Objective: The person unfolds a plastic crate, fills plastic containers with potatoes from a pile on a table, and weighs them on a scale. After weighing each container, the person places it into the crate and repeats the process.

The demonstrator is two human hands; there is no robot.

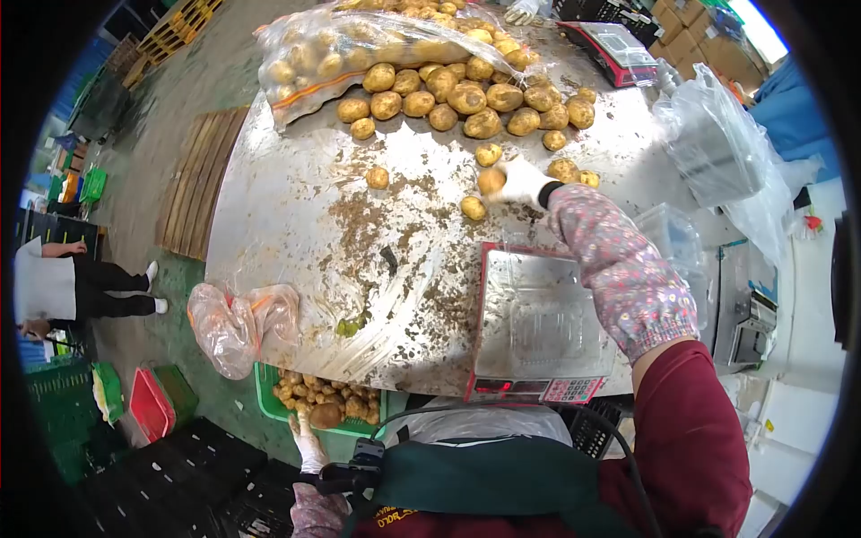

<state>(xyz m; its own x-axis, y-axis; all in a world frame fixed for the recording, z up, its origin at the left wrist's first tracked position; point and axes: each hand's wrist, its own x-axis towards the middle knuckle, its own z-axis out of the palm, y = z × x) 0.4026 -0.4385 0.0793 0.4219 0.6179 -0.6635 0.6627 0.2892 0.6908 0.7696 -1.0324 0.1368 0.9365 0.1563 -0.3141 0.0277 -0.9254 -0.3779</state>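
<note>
My right hand (522, 182), in a white glove, grips a potato (491, 183) just above the metal table (287, 197). Close by lie a few loose potatoes (473, 208), and beyond them a large pile of potatoes (466, 97). Down at the lower left, my left hand (308, 444), also gloved, has its fingers stretched out at the edge of a green crate (267, 401) of small potatoes. A bigger brown potato (326, 415) is right beside those fingers, apparently not gripped. Between my body and the pile sits a red-rimmed digital scale (538, 314) with a bare plate.
A clear sack of potatoes (309, 58) lies at the far edge. Crumpled plastic bags (238, 327) hang over the left edge; more plastic (717, 134) is at right. A second scale (614, 52) and a co-worker's gloved hand (522, 11) are at the back. Another person (54, 282) stands left.
</note>
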